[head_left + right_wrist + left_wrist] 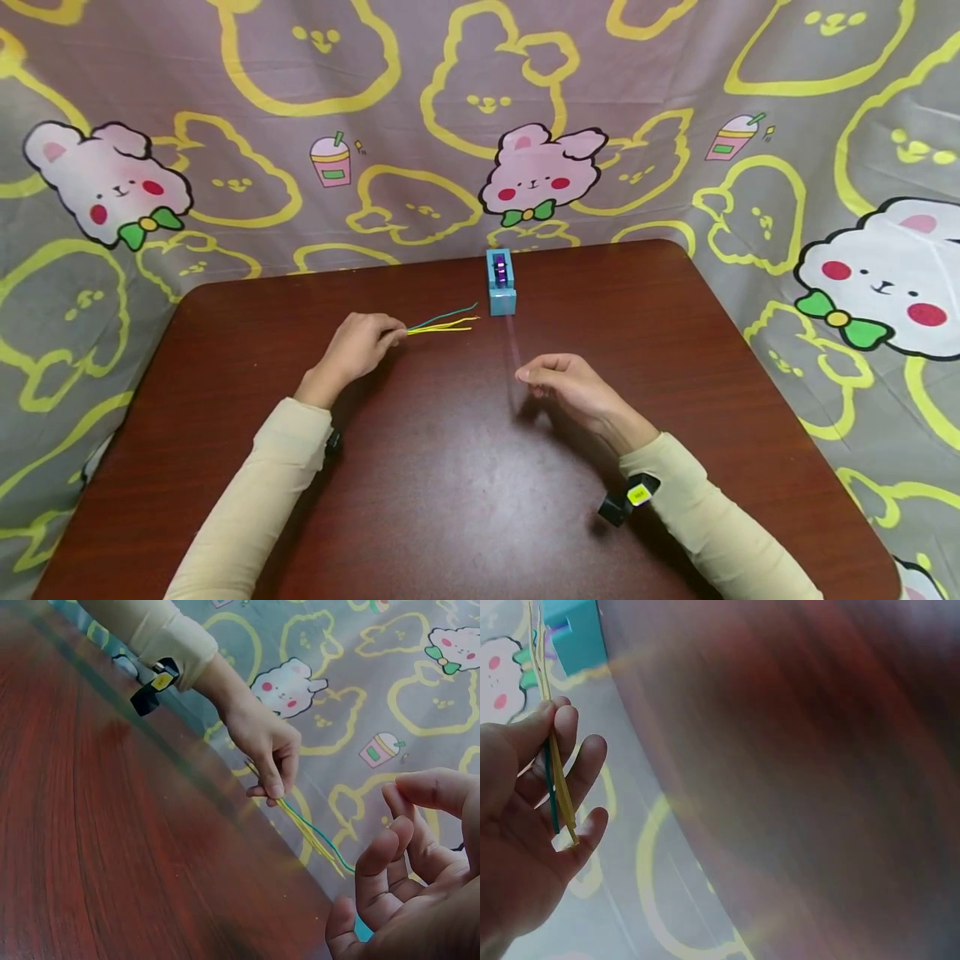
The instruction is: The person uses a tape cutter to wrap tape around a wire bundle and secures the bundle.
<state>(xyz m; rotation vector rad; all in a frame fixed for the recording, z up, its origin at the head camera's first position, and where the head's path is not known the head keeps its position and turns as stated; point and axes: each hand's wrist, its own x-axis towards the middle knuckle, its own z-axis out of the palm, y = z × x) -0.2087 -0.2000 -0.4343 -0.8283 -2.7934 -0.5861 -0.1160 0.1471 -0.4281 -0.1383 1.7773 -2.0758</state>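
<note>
Between thumb and fingertips my left hand (358,346) pinches a small bundle of thin yellow and green wires (442,327). The left wrist view shows the wires (561,784) crossing the palm, their short ends near the little finger. Their long ends point right, toward a blue tape dispenser (502,302) with a purple roll core. From the dispenser a strip of clear tape (513,340) stretches toward the front of the table. My right hand (577,390) pinches the strip's free end between thumb and index finger, above the tabletop.
The dark brown wooden table (450,500) has rounded far corners. The dispenser stands near its far edge. A patterned cloth (405,83) with rabbits hangs behind and at both sides. Small black cameras (617,507) are strapped at the wrists.
</note>
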